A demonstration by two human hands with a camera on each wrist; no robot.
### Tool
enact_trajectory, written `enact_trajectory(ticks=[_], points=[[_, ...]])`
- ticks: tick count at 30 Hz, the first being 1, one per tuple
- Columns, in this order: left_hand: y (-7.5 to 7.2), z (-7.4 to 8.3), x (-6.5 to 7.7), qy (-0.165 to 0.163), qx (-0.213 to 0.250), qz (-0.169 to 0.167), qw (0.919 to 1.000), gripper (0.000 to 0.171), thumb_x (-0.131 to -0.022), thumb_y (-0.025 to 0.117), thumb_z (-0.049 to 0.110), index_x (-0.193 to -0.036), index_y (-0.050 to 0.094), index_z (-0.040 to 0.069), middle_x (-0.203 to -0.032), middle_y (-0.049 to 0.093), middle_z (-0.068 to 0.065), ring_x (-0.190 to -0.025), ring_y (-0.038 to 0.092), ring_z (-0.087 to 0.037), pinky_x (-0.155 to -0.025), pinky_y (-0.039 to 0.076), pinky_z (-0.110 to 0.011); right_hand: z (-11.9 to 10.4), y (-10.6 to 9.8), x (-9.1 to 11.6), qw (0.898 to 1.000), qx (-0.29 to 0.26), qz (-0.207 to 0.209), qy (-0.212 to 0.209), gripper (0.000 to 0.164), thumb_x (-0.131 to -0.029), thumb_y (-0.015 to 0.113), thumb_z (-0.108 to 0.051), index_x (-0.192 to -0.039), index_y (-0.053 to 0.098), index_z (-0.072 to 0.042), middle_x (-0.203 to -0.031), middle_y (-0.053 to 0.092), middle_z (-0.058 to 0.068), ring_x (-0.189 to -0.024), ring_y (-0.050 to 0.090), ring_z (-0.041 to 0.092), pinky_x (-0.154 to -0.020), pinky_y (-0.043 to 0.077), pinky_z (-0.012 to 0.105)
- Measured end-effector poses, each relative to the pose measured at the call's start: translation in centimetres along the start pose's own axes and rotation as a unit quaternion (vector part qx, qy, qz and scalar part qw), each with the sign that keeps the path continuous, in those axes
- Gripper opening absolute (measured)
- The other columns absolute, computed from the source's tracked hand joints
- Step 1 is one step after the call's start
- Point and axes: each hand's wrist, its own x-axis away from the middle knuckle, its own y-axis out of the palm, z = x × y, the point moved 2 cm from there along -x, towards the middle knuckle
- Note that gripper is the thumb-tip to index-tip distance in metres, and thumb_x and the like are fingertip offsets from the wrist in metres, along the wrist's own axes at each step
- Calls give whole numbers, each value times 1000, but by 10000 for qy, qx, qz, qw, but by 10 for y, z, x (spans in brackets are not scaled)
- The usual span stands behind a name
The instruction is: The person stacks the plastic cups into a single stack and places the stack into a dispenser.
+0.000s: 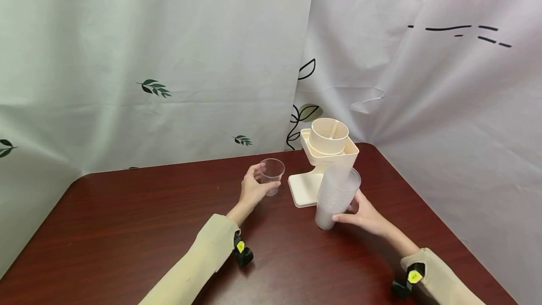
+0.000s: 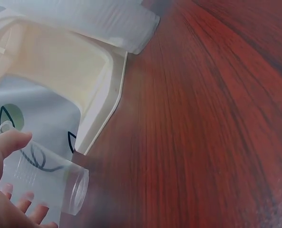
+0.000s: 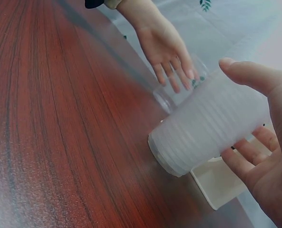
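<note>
My left hand (image 1: 252, 189) holds a single clear plastic cup (image 1: 273, 172), thumb on the near side and fingers behind. In the left wrist view the thumb lies near the rim of this cup (image 2: 48, 173), and the fingertips show through its wall. To the right, my right hand (image 1: 365, 214) grips a tall stack of nested clear plastic cups (image 1: 338, 191), leaning with its mouths up and to the right. The right wrist view shows thumb and fingers on opposite sides of the stack (image 3: 207, 123). Behind it stands a cream plastic stand (image 1: 334, 158), partly hidden by the stack.
The stand carries a round open holder (image 1: 329, 141) on top and has a flat square base (image 1: 304, 190) on the dark red wooden table (image 1: 148, 220). A pale printed curtain (image 1: 203, 60) hangs behind the table and along its right side.
</note>
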Motion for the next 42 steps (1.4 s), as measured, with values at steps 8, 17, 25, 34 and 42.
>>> enact_trajectory(ticks=[8,17,25,34,42], points=[[-1,7,6,-190,108,202,9996,63,-71,84,18,-127,55,11,-121,64,-12,-114,58,-30,-97,48,-47,0,0,0,10000,7,11,-24,83,-77,74,3,-142,24,-11,-128,46,-13,-112,54,-3,-90,49,16],[0,30,21,-144,846,292,9959,61,-73,82,18,-127,56,12,-119,62,-13,-110,60,-28,-96,50,-43,0,0,0,10000,34,-10,-81,82,-77,74,3,-142,25,-11,-128,46,-13,-112,54,-3,-90,50,16],[4,60,38,180,1308,352,9906,58,-75,81,16,-127,56,13,-112,62,-10,-103,59,-25,-92,50,-39,0,0,0,10000,50,19,-83,83,-77,74,3,-142,25,-11,-128,46,-14,-112,54,-3,-90,50,16],[14,93,56,498,1532,-8,9869,57,-75,80,17,-127,56,14,-110,62,-7,-101,58,-22,-89,49,-36,1,1,0,10000,7,13,-94,82,-77,74,4,-142,25,-11,-128,46,-13,-112,55,-3,-90,51,17],[20,116,63,869,1579,-300,9832,55,-76,78,18,-127,56,14,-120,61,-7,-105,58,-23,-92,48,-42,1,1,-1,9997,-46,-29,-223,82,-77,73,6,-142,26,-13,-128,47,-13,-112,56,-1,-90,51,17]])
